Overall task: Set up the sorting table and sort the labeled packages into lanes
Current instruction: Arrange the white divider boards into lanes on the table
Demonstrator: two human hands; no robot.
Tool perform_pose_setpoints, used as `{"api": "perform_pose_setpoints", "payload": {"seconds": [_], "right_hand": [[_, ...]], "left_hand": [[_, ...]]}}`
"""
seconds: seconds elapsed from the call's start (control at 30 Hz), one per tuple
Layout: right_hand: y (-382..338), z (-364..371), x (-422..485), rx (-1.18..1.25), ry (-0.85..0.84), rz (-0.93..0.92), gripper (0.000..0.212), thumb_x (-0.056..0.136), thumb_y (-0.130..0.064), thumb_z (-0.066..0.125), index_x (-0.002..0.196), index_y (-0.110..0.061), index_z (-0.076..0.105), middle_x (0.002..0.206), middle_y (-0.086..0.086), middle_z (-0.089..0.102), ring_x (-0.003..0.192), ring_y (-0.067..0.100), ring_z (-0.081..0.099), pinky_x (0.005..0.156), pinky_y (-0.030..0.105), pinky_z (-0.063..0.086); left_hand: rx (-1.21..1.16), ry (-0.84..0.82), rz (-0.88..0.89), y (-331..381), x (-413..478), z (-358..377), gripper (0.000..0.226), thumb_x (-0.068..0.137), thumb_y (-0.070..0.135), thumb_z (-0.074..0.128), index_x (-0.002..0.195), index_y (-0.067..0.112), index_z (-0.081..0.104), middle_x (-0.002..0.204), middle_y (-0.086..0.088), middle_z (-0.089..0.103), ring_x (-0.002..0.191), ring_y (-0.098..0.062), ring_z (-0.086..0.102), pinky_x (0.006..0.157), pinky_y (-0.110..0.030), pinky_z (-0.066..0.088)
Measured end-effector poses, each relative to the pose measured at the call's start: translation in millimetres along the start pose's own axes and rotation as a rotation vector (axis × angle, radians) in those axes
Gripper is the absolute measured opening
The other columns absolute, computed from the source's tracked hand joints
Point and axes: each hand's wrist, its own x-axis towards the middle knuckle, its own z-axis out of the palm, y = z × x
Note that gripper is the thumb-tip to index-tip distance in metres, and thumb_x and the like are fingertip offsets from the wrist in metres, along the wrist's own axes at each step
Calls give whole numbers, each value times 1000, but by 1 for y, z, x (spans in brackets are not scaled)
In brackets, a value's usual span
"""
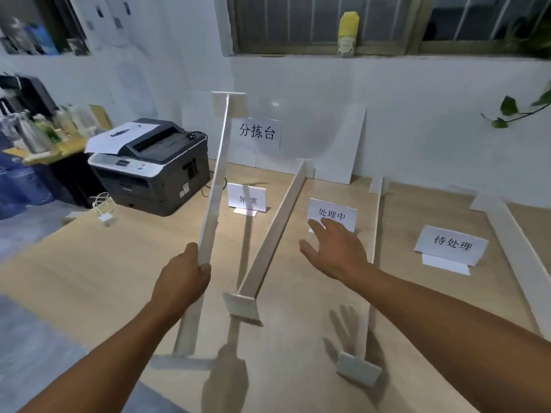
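Fingers (205,268) of the left hand (179,278) curl round a white divider strip (213,186), held off the table (89,278) with its far end raised. The right hand (334,248) hovers over the middle lane, fingers spread and holding nothing. This looks like lane setup; no packages are in view. Next, the strip probably needs setting down left of the far-left label card (247,199), parallel to the standing divider (277,225). Bare table lies to the left, but its left edge and the printer (155,165) limit the swing.
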Motion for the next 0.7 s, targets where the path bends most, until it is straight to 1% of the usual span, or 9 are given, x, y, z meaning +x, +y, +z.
{"api": "perform_pose_setpoints", "payload": {"seconds": [0.07, 0.17, 0.23, 0.3, 0.47, 0.6, 0.7], "right_hand": [[-29, 8, 17, -6, 10, 35, 66, 98, -65, 36, 152, -28, 39, 154, 5, 44, 141, 25, 39, 105, 41, 40], [-69, 16, 40, -15, 38, 77, 64, 97, -64, 39, 149, -27, 43, 150, 6, 49, 136, 26, 43, 101, 41, 42], [-91, 22, 54, -2, 56, 105, 62, 97, -63, 40, 146, -26, 47, 144, 6, 53, 132, 26, 47, 97, 41, 44], [-108, 29, 71, -13, 61, 131, 62, 96, -63, 41, 147, -27, 47, 143, 5, 53, 133, 25, 46, 98, 40, 43], [-128, 59, 122, -14, 3, 198, 65, 97, -63, 40, 152, -29, 40, 154, 5, 43, 143, 24, 36, 108, 40, 37], [-136, 85, 166, -39, -29, 214, 64, 96, -62, 41, 151, -29, 40, 153, 5, 46, 141, 24, 40, 107, 40, 39], [-144, 96, 192, -56, -59, 235, 64, 97, -62, 40, 152, -29, 39, 150, 4, 47, 138, 23, 41, 105, 39, 41]], "left_hand": [[-10, -30, 21, -34, 29, -4, 12, 96, 23, 52, 96, 18, 41, 81, 0, 52, 63, -17, 52, 51, -30, 37], [9, -79, 61, -76, 76, -12, 12, 96, 22, 51, 98, 18, 41, 85, -1, 52, 61, -13, 46, 50, -30, 31], [-4, -109, 62, -97, 107, -14, 11, 96, 21, 51, 98, 17, 41, 83, -1, 53, 62, -16, 46, 51, -30, 31], [-23, -143, 56, -114, 133, -8, 10, 95, 19, 50, 98, 16, 41, 81, -2, 54, 63, -18, 49, 51, -31, 33], [-48, -229, 90, -145, 198, 24, 10, 96, 19, 50, 103, 15, 44, 90, -3, 57, 65, -16, 51, 49, -28, 33], [-60, -272, 85, -167, 248, 54, 11, 96, 19, 51, 104, 16, 43, 92, -2, 55, 63, -12, 50, 47, -25, 32], [-59, -327, 84, -184, 284, 68, 12, 97, 20, 51, 106, 17, 44, 95, -1, 55, 68, -18, 54, 50, -27, 36]]}}
